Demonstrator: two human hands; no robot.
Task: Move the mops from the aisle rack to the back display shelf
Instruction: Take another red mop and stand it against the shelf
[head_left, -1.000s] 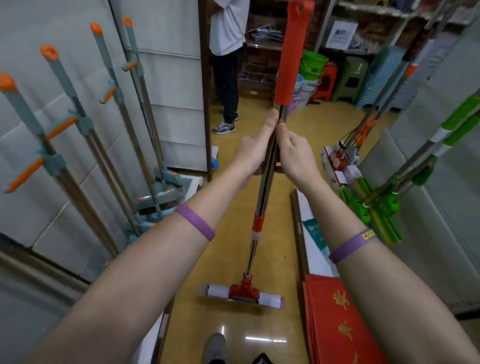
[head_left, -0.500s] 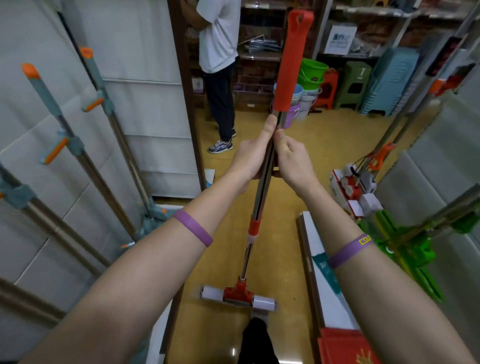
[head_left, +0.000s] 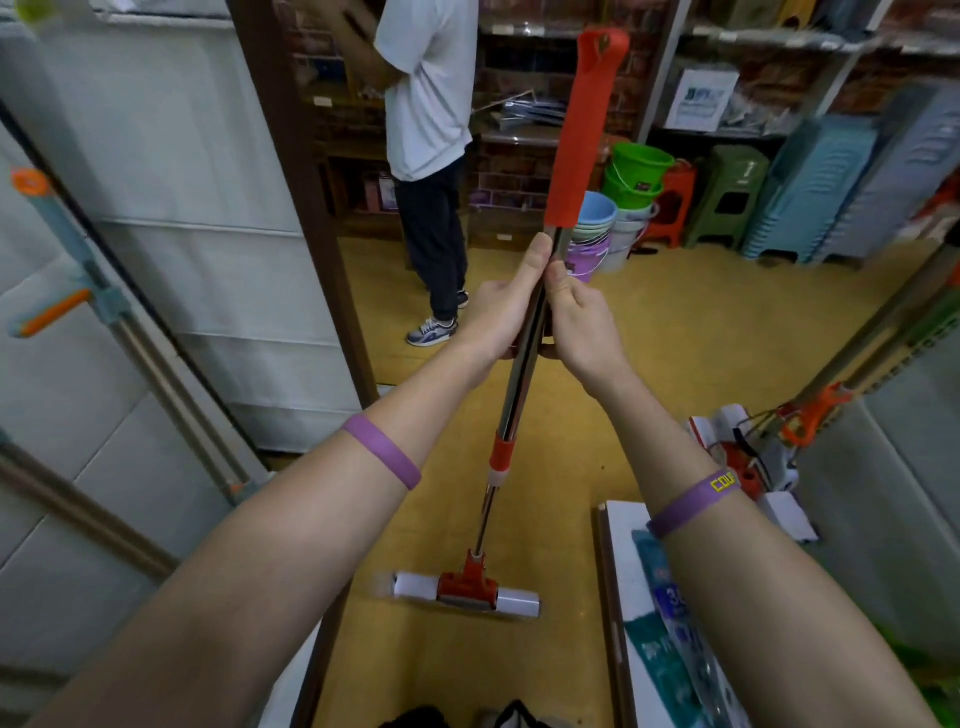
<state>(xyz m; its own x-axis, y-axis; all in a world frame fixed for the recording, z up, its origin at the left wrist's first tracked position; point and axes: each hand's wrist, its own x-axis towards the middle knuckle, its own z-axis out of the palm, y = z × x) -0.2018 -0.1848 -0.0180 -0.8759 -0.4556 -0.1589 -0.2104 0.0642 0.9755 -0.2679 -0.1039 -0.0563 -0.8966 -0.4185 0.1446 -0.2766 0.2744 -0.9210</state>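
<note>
Left hand (head_left: 501, 317) and right hand (head_left: 584, 325) stay clenched round the mop (head_left: 519, 384) (just under its red sleeve (head_left: 582, 135)); shelves (head_left: 753, 35) beyond the grip loom nearer, so the carry looks well underway.

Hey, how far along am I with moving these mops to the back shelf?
Done: no mop shows at the back shelf yet. In hand: the left hand and right hand both grip the steel pole of the red mop, held roughly upright in the aisle. Left: the teal-and-orange mop leaning at the left and the orange mop at the right have yet to go.
</note>
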